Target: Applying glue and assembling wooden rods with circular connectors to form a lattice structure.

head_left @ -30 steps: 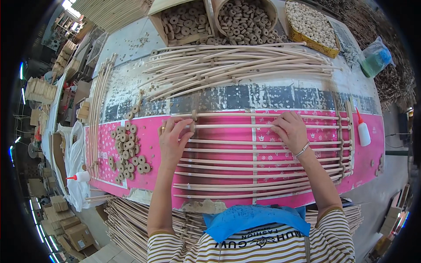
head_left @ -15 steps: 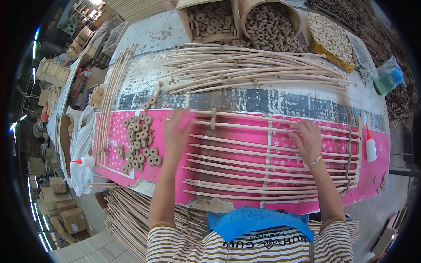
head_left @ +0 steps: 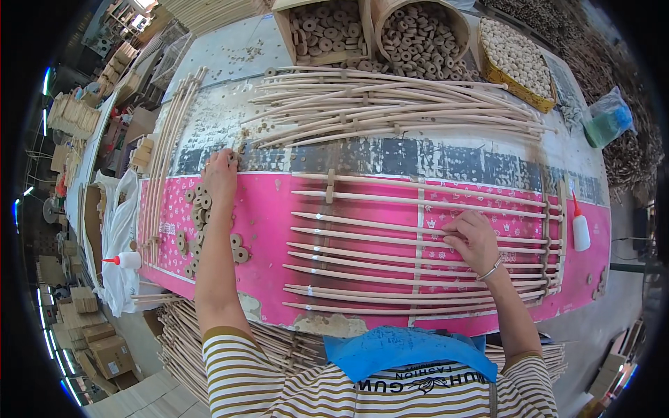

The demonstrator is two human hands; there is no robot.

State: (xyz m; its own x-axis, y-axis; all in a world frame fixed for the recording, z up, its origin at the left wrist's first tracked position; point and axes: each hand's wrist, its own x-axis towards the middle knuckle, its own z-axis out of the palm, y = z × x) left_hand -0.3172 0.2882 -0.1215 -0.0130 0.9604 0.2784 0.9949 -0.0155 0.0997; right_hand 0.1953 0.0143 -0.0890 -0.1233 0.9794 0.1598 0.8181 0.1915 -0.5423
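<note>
On a pink patterned sheet lies a row of thin, pale wooden rods, their tapered tips pointing left. At their right ends they pass through a brown crosspiece and meet an end bar. A short slat spans the two farthest rods near their left ends. My right hand, thumb and fingers pinched, grips one rod partway along. At the far edge of a pile of round wooden discs with centre holes, my left hand is closed on a disc, partly hidden by the fingers.
White glue bottles with red tips stand right and lie left. Behind are bundled rods, a wooden box and a round tub of discs, and a yellow basket of wooden balls. More rods lie below the table.
My left hand has moved left, from beside the slat to the discs. My right hand has shifted slightly nearer to me, onto another rod.
</note>
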